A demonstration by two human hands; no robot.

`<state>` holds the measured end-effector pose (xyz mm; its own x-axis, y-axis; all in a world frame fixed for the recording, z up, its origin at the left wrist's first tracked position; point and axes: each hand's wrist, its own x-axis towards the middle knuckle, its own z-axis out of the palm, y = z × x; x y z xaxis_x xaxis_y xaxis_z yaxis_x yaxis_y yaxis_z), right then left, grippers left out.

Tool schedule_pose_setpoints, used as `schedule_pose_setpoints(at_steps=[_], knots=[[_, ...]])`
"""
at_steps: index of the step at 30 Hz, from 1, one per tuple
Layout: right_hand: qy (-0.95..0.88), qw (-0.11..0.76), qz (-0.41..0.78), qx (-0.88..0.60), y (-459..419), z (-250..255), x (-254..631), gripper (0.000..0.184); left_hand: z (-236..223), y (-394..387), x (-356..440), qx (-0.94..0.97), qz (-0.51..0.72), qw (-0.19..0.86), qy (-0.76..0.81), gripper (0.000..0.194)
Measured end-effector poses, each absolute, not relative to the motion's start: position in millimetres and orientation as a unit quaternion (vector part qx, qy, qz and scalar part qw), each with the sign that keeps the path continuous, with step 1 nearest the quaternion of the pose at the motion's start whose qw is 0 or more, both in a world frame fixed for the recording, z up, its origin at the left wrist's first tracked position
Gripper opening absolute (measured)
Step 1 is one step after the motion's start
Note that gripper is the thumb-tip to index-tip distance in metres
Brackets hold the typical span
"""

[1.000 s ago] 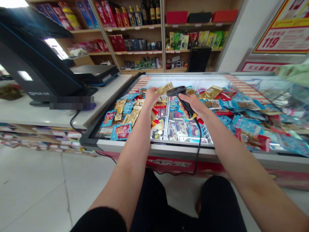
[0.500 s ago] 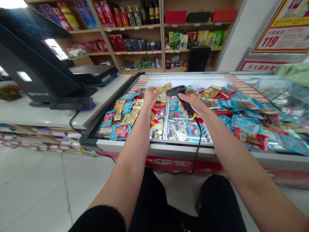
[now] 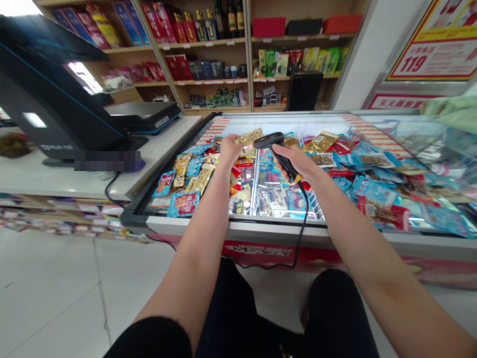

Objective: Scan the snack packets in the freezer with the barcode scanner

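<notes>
My left hand (image 3: pixel 230 148) is closed on the edge of a gold snack packet (image 3: pixel 250 138), holding it above the glass-topped freezer (image 3: pixel 283 119). In my right hand (image 3: pixel 294 160) is a black barcode scanner (image 3: pixel 269 140), its head turned toward the packet's label. A reddish light falls on that label. From the scanner's grip a black cable (image 3: pixel 304 214) hangs down over the freezer's front edge. Loose gold packets (image 3: pixel 203 180) lie left of my left wrist. Blue snack packets (image 3: pixel 376 189) and a gold packet (image 3: pixel 322 142) are heaped to the right of my right hand.
A counter (image 3: pixel 160 149) at the left bears a black checkout terminal (image 3: pixel 55 104) and a weighing scale (image 3: pixel 149 115). Behind the freezer stand shelves (image 3: pixel 208 44) of boxes and bottles. A green cloth (image 3: pixel 452 112) lies at the far right.
A reddish light now shows on the packet's label, which looked plain white before. Both hands keep their hold; the whole view has shifted slightly.
</notes>
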<state>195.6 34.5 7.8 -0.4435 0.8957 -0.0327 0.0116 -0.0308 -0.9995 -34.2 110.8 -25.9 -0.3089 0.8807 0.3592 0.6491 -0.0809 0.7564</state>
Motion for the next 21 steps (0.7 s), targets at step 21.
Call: schedule_pose_setpoints(at_steps=[21], knots=[[-0.565, 0.401, 0.598, -0.403, 38.4, 12.3, 220.6, 0.036, -28.3, 109.7, 1.5, 0.514, 0.508, 0.235, 0.650, 0.040]])
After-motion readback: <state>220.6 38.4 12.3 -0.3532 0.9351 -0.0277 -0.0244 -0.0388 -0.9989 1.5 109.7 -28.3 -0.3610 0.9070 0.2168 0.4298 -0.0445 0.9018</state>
